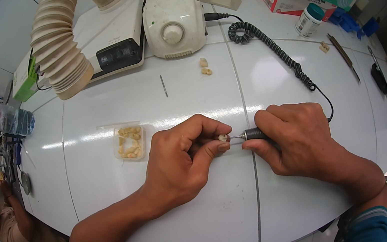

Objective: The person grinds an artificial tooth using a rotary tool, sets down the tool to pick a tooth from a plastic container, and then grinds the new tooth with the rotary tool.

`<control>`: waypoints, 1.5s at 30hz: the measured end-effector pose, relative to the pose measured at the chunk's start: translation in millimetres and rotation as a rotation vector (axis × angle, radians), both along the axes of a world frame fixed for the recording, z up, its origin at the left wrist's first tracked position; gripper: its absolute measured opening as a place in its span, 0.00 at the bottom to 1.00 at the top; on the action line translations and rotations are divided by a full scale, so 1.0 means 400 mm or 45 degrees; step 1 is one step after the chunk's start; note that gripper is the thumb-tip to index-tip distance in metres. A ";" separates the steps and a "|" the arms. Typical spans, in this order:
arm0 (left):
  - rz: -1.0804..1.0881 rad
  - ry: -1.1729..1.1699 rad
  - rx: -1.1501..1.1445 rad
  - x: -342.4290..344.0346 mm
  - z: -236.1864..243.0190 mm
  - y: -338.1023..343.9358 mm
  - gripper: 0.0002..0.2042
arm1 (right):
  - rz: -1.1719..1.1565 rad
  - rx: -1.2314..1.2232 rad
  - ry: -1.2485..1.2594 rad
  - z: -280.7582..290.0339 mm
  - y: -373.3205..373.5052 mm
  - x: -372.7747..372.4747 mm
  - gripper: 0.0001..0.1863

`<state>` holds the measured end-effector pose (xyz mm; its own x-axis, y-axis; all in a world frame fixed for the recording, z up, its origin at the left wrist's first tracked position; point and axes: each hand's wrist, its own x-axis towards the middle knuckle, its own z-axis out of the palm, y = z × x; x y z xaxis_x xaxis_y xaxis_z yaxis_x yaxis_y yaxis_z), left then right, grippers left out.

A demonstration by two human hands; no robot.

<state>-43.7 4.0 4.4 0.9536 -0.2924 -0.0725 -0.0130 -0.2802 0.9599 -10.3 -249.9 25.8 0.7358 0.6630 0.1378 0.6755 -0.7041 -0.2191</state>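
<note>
Between the thumb and fingers of my left hand [181, 158] is a small off-white dental crown [223, 138]. My right hand [300, 137] grips a black rotary handpiece [255, 134], held level and pointing left. Its thin metal bur [234, 137] reaches the crown, and the tip is too small to make out. Left of my left hand lies a clear plastic box [118, 150] with several yellowish tooth-shaped pieces [129, 132] in it. Farther back, a few similar loose pieces [203, 62] lie on the white tiled table.
A white control unit [173, 20] with a knob stands at the back, its coiled black cord [279, 51] running to the handpiece. A ribbed suction hose [58, 51] hangs at back left. A loose bur [163, 85], a carving knife [344, 56] and a white bottle [309, 20] lie around.
</note>
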 end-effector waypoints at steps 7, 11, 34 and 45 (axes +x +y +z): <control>0.015 -0.047 0.018 -0.002 -0.002 -0.003 0.08 | 0.002 -0.006 0.039 0.006 -0.001 0.004 0.23; 0.015 -0.061 0.032 -0.003 0.001 -0.003 0.08 | -0.006 0.008 0.067 0.002 -0.002 0.000 0.21; 0.030 -0.065 0.047 -0.002 -0.001 -0.003 0.07 | 0.014 -0.037 0.079 0.011 -0.005 0.007 0.23; 0.017 -0.064 0.043 -0.003 -0.007 -0.002 0.07 | 0.021 -0.025 0.044 0.008 -0.004 0.004 0.24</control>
